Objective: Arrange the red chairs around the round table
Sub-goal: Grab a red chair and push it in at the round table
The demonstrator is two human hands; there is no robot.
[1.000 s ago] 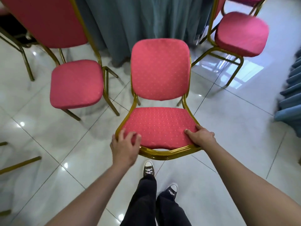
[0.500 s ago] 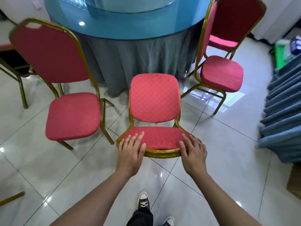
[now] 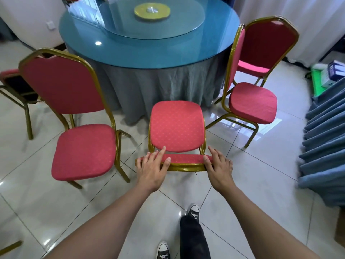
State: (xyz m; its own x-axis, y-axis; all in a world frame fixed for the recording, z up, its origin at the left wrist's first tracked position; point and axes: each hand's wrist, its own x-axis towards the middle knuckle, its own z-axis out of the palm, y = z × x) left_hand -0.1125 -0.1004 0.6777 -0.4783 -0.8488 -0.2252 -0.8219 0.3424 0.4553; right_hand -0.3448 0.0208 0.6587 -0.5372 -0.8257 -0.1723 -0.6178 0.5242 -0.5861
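Observation:
A red chair (image 3: 176, 126) with a gold frame stands upright in front of me, its seat facing the round table (image 3: 149, 53), which has a blue glass top and a grey skirt. My left hand (image 3: 152, 169) lies over the left part of the backrest top, fingers spread and thumb on the frame. On the right corner of the same backrest is my right hand (image 3: 219, 168). A second red chair (image 3: 84, 150) stands to the left and a third (image 3: 253, 101) to the right, both beside the table.
Behind the right chair stands another red chair (image 3: 268, 43). A dark-seated chair (image 3: 16, 88) is at the far left. Folded blue cloth (image 3: 324, 137) is piled on the right, with a green box (image 3: 321, 79) behind it. The floor is glossy white tile.
The middle chair was tipped back toward me and now stands upright by the table. My hands went from gripping the backrest sides to lying on its top. My view rose.

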